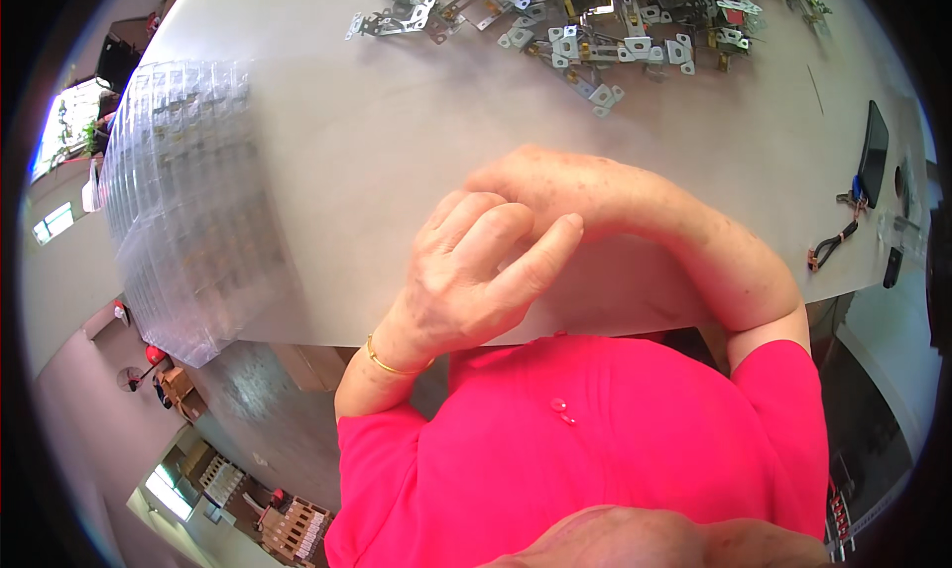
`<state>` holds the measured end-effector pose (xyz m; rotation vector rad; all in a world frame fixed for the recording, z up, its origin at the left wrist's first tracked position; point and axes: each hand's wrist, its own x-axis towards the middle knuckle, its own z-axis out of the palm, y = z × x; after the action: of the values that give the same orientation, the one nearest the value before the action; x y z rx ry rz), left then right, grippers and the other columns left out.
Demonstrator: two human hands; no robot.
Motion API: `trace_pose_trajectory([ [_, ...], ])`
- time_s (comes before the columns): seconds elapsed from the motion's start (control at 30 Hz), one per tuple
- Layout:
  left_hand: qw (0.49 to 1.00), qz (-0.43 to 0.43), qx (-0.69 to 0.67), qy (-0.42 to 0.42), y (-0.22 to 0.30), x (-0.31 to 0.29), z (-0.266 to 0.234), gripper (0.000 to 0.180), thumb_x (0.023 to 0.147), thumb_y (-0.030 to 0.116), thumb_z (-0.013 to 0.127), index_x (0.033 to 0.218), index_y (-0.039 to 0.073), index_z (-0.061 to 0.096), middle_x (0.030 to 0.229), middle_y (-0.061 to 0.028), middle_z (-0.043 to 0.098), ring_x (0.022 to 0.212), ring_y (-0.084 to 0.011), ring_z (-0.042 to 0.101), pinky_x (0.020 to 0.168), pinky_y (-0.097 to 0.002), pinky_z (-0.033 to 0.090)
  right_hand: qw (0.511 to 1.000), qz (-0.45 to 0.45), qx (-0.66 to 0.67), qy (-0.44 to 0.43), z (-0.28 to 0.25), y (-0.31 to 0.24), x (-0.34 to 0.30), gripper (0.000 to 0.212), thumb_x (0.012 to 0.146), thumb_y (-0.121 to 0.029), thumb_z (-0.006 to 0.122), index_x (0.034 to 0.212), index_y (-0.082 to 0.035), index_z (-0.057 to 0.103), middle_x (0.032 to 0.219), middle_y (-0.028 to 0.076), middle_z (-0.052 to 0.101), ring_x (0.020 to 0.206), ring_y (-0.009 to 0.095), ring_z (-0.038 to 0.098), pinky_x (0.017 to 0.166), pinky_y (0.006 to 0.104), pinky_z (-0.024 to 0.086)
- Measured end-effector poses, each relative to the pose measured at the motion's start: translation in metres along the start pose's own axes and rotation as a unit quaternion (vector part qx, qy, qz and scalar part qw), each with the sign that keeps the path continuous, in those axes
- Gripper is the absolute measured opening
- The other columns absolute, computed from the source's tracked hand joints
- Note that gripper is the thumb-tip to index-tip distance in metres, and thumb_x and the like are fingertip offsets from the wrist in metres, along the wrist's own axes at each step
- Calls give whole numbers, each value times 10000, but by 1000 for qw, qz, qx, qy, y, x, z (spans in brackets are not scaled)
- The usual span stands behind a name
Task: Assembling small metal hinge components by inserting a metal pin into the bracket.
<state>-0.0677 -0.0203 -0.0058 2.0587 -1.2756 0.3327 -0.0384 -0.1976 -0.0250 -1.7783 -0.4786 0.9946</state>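
Note:
My left hand [461,261], with a thin gold bracelet [392,365] at the wrist, is raised above the near part of the table. Its fingers curl inward and its thumb stretches toward my right wrist; whatever lies within the curl is hidden. My right hand [531,183] is bent in from the right, just beyond the left and partly behind it. The left hand covers the right fingers, so their pose does not show. The two hands overlap in view. Beyond them lies a tangled pile of small metal brackets [635,48] with flat holed tabs.
A stack of clear plastic trays [188,191] covers the left side of the pale table [337,152]. On the right lie a dark phone-like slab [873,152], keys with a black strap [833,246] and a thin wire [815,89]. Boxes [180,390] stand on the floor at left.

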Motion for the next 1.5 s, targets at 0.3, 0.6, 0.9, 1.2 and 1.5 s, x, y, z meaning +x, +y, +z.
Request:
trace_pose_trajectory([
  [0.3, 999, -19, -17, -31, 3, 4, -4, 385, 652, -26, 763, 1024, 73, 755, 826, -40, 601, 723, -214, 596, 647, -345, 464, 1000, -8, -6, 8, 2, 2, -2, 288, 810, -161, 661, 1071, -46, 699, 936, 166, 742, 856, 336, 710, 712, 440, 531],
  [0.6, 1000, 0, -17, -3, 1, 0, 2, 454, 615, 16, 672, 1063, 69, 714, 821, -37, 536, 712, -218, 536, 679, -360, 465, 1000, -3, -12, 2, 1, -1, -1, 273, 800, -154, 651, 1036, -22, 685, 908, 175, 733, 833, 338, 706, 698, 440, 529],
  [0.9, 1000, 0, 6, -30, 3, 0, -2, 472, 624, 29, 686, 1092, 79, 723, 826, -31, 533, 729, -206, 541, 684, -347, 457, 1000, -23, 10, 4, 3, 6, 0, 286, 792, -161, 663, 1042, -25, 683, 908, 173, 735, 834, 329, 710, 693, 447, 528],
  [1.2, 1000, -7, -12, -12, 4, 0, 0, 361, 656, -23, 775, 997, 79, 716, 827, -35, 617, 714, -204, 615, 663, -338, 450, 1000, -1, -4, 3, -1, -6, -5, 301, 781, -177, 681, 1044, -30, 691, 924, 170, 740, 855, 323, 713, 709, 439, 534],
  [1.5, 1000, -14, -5, -14, 5, -1, 1, 397, 672, -27, 771, 1047, 99, 733, 826, -25, 605, 712, -194, 609, 673, -334, 448, 1000, 5, -17, 12, 1, -4, -4, 291, 799, -150, 660, 1063, -37, 701, 919, 168, 740, 845, 327, 710, 705, 438, 533],
])
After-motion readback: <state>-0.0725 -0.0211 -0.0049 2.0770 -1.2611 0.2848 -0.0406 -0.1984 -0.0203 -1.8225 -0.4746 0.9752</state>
